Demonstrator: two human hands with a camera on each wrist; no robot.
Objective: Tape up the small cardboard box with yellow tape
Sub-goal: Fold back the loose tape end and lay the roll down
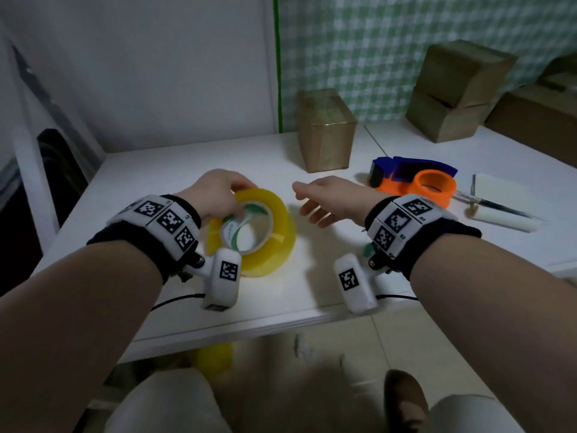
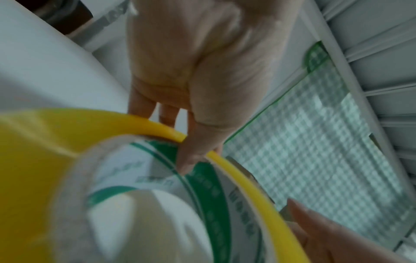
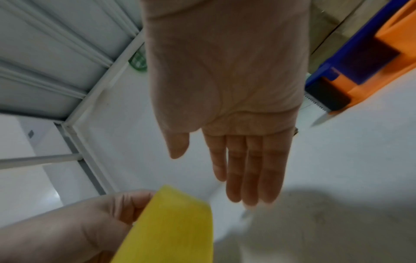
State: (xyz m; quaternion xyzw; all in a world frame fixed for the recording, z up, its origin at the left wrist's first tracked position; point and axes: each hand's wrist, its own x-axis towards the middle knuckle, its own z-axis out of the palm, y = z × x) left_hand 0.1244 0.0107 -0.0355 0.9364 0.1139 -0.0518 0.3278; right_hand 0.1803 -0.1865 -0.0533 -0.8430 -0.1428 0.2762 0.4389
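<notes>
1 tape roll (image 1: 268, 220), 3 boxes (image 1: 326, 132)

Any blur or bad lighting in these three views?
Head view: dim, mostly sharp on the table, floor below smeared. Left wrist view: tape roll close and heavily blurred, left hand soft. Right wrist view: right hand fairly clear, tape dispenser blurred at the edge.

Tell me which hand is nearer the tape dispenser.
Right. The right hand hovers open just left of the tape dispenser, not touching it. The left hand is farther left, gripping the yellow tape roll.
</notes>
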